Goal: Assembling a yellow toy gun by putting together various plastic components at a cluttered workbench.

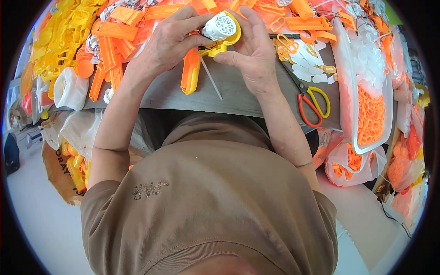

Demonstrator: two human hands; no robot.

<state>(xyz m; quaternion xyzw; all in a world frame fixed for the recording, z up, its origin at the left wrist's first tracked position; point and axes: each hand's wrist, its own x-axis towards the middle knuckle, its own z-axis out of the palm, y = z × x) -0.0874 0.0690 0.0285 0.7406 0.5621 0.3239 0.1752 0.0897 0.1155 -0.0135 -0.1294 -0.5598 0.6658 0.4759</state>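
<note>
At the far side of the grey table, my left hand (167, 43) pinches a white round part (221, 26) with a cut-out floral pattern on its face. A yellow plastic shell (233, 40) with a ring-shaped end curves around this part's right side. My right hand (254, 55) holds the shell, thumb below and fingers behind. The white part sits at the ring; whether it is fully seated I cannot tell. Dark wires partly show by my left fingertips. Just below lie an orange-and-yellow handle-shaped piece (190, 73) and a thin white stick (211, 79).
Orange plastic shells (110, 50) and yellow shells (64, 36) pile up at the far left. Scissors (311, 103) with red and yellow handles lie right, near white oval pieces (306, 62). A white bin (355, 114) holds orange rings (370, 117). A white bag (71, 89) stands left.
</note>
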